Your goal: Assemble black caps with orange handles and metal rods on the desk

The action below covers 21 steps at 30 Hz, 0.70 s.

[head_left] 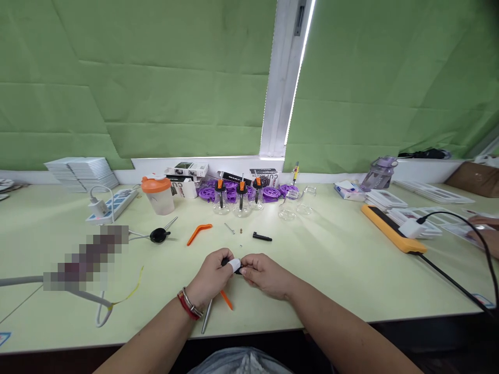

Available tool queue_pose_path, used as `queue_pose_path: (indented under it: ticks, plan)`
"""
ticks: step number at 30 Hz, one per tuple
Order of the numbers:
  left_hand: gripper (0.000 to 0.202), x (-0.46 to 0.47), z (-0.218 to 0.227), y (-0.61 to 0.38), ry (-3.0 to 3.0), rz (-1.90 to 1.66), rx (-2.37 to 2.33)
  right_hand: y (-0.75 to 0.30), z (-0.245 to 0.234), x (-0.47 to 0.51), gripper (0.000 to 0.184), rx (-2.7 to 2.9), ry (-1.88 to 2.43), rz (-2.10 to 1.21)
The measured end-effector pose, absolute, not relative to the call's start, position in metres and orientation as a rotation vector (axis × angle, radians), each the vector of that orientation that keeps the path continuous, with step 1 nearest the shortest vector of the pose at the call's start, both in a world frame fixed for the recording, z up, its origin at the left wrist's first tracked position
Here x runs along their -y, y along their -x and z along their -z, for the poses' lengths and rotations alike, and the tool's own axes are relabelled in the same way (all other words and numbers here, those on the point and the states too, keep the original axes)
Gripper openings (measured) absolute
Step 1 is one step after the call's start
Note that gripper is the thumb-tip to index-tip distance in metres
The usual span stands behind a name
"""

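Note:
My left hand (212, 274) and my right hand (267, 274) meet above the table near its front edge, fingers pinched together on a small black part (238, 271). Fingers hide most of that part, so its kind cannot be made out. A white cover (234, 264) wraps the left thumb tip. Below the left hand lie an orange strip (226, 301) and a slim metal rod (207, 317). Beyond the hands are a bent orange handle (198, 233), a metal bolt (230, 228), tiny brown bits (240, 230) and a black stick-like piece (262, 237).
Several glass jars with black and orange tops (241, 200) stand at the back before purple parts (271, 195). A shaker cup (158, 195) and power strip (120, 202) are left. An orange power strip (392, 228) with cables lies right, near another person's hand (487, 234).

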<state>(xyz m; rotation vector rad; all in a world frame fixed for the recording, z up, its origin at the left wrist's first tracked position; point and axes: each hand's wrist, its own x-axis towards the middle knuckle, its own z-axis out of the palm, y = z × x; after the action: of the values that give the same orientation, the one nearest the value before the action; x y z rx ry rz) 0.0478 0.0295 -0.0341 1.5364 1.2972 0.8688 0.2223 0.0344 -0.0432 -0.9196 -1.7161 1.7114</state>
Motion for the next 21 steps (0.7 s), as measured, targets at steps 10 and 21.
queue_pose_path:
  ticks: [10, 21]
  plan:
    - [0.046, -0.031, 0.013, -0.044, -1.230, -1.061, -1.073, -0.220, 0.046, -0.043, 0.029, 1.530, 0.947, -1.773]
    - [0.048, -0.043, 0.014, -0.045, -1.469, -0.904, -1.130, -0.211, 0.043, -0.052, 0.026, 1.538, 0.979, -1.794]
